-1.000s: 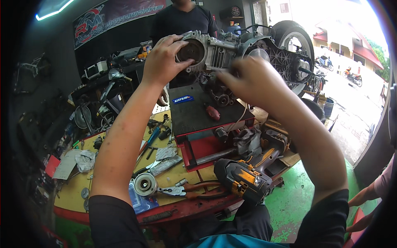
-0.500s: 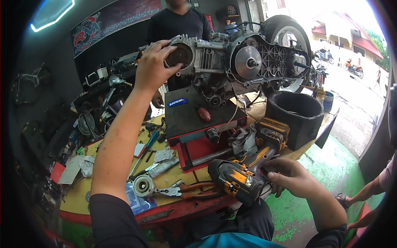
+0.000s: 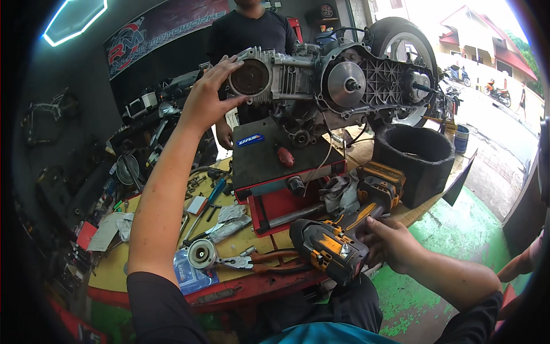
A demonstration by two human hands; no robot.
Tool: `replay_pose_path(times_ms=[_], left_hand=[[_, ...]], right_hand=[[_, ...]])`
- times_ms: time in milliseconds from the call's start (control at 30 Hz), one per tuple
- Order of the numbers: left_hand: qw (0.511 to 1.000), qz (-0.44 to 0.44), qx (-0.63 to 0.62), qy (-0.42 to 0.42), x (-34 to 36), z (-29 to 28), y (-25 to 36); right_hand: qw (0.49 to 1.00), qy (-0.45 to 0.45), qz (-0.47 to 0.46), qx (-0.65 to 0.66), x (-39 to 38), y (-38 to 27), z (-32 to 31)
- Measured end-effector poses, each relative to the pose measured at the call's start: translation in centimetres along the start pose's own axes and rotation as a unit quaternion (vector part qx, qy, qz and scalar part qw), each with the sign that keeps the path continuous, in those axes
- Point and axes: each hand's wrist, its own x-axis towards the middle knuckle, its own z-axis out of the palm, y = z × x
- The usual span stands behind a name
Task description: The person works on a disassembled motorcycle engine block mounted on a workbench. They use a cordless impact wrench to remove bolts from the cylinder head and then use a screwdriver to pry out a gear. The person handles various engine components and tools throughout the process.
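My left hand (image 3: 207,97) lies against the left end of a scooter engine (image 3: 292,83), fingers stretched along the upper edge and thumb spread below. Beside it a dark round toothed disc (image 3: 250,77) sits in the engine's end opening. My right hand (image 3: 395,243) is wrapped round the handle of a yellow and black cordless impact wrench (image 3: 335,243), whose battery points toward me; some fingers are hidden behind the handle. A smooth metal pulley face (image 3: 346,83) shows on the engine's open side, above a red and black stand (image 3: 258,163).
Pliers (image 3: 266,261), a round metal part (image 3: 202,254), a spring (image 3: 217,295) and other tools crowd the yellow bench (image 3: 134,264). A black bin (image 3: 415,166) stands right of the stand. Behind the engine is a person (image 3: 252,34); a wheel (image 3: 404,63) rises at its right.
My left thumb has moved off the round disc to the engine's lower edge. My right hand has closed farther round the impact wrench's handle. The view has shifted slightly.
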Motion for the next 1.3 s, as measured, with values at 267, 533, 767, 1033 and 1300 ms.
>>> replay_pose_path(times_ms=[267, 533, 767, 1033, 1300], left_hand=[[0.994, -0.078, -0.065, -0.027, 0.0, 0.0, -0.5], [0.985, -0.136, -0.108, 0.011, 0.7, 3.1, -1.4], [0.987, -0.130, -0.097, -0.004, 1.0, 2.3, -0.7], [0.993, -0.093, -0.068, 0.020, 0.8, 2.6, -1.8], [0.990, -0.087, -0.107, -0.005, 0.9, 2.3, -2.2]], right_hand=[[0.993, 0.111, -0.031, 0.025, 1.5, 1.3, 1.5], [0.989, 0.142, -0.026, 0.014, 2.3, 0.8, 2.3], [0.978, 0.140, -0.154, 0.030, 2.4, 2.8, 2.4], [0.908, 0.018, -0.419, -0.018, -2.5, 3.4, 3.9], [0.864, 0.053, -0.501, 0.011, -5.0, 6.6, 3.4]])
